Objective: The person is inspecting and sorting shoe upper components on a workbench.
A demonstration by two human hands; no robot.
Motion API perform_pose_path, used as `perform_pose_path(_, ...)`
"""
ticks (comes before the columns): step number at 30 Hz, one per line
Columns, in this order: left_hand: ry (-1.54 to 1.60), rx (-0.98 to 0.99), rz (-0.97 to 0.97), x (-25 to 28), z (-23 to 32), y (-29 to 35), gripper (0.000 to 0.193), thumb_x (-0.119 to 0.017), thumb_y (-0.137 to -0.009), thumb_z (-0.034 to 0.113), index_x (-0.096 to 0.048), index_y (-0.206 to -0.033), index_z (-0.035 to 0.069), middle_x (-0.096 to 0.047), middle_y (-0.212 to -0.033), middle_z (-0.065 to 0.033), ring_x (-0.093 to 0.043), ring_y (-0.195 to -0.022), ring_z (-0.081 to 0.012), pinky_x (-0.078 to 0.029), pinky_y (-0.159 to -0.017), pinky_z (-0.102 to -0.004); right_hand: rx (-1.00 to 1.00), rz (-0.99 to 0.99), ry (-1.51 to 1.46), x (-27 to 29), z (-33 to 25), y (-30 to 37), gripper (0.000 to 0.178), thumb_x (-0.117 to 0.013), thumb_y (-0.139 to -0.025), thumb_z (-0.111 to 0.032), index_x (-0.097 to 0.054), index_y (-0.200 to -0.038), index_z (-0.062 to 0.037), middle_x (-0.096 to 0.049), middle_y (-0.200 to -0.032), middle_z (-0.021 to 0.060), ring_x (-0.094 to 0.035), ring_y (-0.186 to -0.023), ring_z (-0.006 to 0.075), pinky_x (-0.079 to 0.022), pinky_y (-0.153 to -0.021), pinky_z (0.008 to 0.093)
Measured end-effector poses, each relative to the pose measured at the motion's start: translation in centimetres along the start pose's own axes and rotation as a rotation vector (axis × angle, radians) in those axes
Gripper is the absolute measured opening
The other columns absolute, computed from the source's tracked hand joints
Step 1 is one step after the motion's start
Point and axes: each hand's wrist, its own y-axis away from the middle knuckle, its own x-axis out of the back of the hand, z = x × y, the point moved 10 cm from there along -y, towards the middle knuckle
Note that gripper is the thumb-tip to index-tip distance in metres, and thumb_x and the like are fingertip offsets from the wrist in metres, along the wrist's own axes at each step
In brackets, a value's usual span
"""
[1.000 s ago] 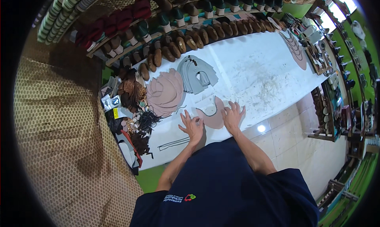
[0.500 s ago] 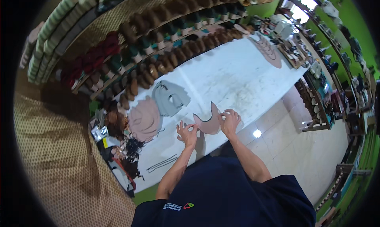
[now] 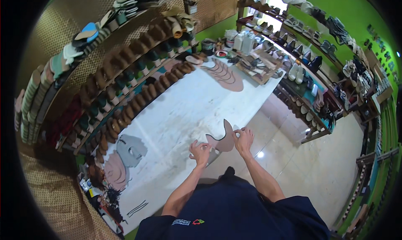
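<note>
Between my two hands hangs a curved, U-shaped shoe upper piece [image 3: 223,143], pinkish-brown with a dark inner edge. My left hand [image 3: 201,152] pinches its left end between thumb and finger, the other fingers spread. At its right side my right hand [image 3: 243,140] grips the edge with thumb and fingertips. The piece is held up over the near edge of the white table [image 3: 167,110].
Overlapping pinkish cut pieces [image 3: 226,77] lie at the table's far end, beside a tool tray [image 3: 259,66]. Grey pieces [image 3: 130,151] and pink pieces [image 3: 115,171] lie at left, near black strips [image 3: 137,209]. Shoe lasts [image 3: 138,95] line the back; a shoe rack [image 3: 310,110] stands right.
The view has swung to the right, so the table's far end and tray sit nearer the middle. Both hands still hold the piece, which is now closer to the table's edge and the floor.
</note>
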Motion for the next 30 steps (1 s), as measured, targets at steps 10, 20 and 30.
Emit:
perform_pose_path(10, 0.013, -0.115, 0.011, -11.1, 12.5, -3.5, 0.020, -0.083, -0.083, 0.043, -0.083, -0.093, 0.025, -0.035, -0.169, -0.0123, -0.010, -0.162, -0.0391, -0.002, -0.114, -0.0852, 0.171, 0.130, 0.134, 6.9, 6.0, -11.8, 0.012, -0.081, -0.084, -0.023, -0.085, -0.090, -0.0141, -0.056, -0.151, 0.0140, -0.041, -0.146, 0.0376, -0.015, -0.125, 0.0599)
perform_pose_path(20, 0.079, -0.051, 0.046, -17.9, 15.6, -9.6, 0.021, -0.083, -0.085, 0.043, -0.083, -0.095, 0.024, -0.036, -0.167, -0.0112, -0.011, -0.162, -0.0389, -0.006, -0.112, -0.0869, 0.140, -0.043, 0.158, 5.0, 8.7, -21.8, 0.010, -0.081, -0.082, -0.022, -0.084, -0.087, -0.0129, -0.064, -0.114, 0.0089, -0.054, -0.117, 0.0284, -0.037, -0.101, 0.0455)
perform_pose_path(30, 0.042, 0.008, 0.165, -21.2, 18.9, -16.6, 0.014, -0.083, -0.086, 0.038, -0.082, -0.090, 0.025, -0.034, -0.170, -0.0128, -0.007, -0.163, -0.0386, -0.005, -0.112, -0.0877, 0.436, -0.006, 0.269, 1.5, 7.4, -31.5, 0.010, -0.080, -0.084, -0.026, -0.086, -0.087, -0.0186, -0.049, -0.159, 0.0085, -0.031, -0.155, 0.0350, -0.011, -0.124, 0.0665)
